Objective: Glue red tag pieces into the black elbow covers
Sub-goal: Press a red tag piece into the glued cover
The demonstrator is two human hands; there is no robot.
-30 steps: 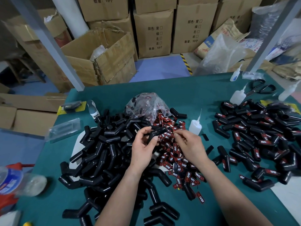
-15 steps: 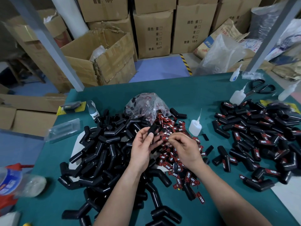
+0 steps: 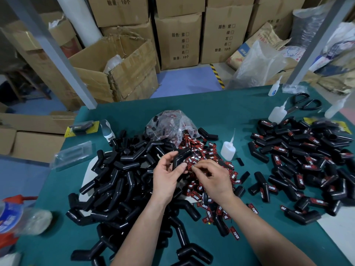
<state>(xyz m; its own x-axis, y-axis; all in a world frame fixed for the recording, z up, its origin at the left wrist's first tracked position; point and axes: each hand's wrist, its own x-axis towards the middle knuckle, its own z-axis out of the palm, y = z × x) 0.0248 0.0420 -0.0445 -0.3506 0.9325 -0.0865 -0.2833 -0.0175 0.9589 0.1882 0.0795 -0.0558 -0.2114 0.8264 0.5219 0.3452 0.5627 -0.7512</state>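
My left hand (image 3: 167,175) grips one black elbow cover (image 3: 179,160) between thumb and fingers, above the middle of the table. My right hand (image 3: 212,178) pinches a red tag piece (image 3: 192,166) right beside that cover, fingertips almost touching my left thumb. Under both hands lies a heap of loose red tags (image 3: 203,152). A large pile of bare black elbow covers (image 3: 123,175) spreads to the left. To the right sits a pile of black covers with red tags in them (image 3: 307,158). A small glue bottle (image 3: 228,147) stands upright just right of the tags.
A clear plastic bag (image 3: 171,125) holding more tags lies behind the heap. More glue bottles (image 3: 277,114) and black scissors (image 3: 305,104) sit at the far right. A plastic water bottle (image 3: 19,217) lies at the left edge. Cardboard boxes (image 3: 178,39) stand beyond the green table (image 3: 221,112).
My left hand has turned the black cover upright and held it steady. My right hand has picked a red tag from the heap and brought it up to the cover.
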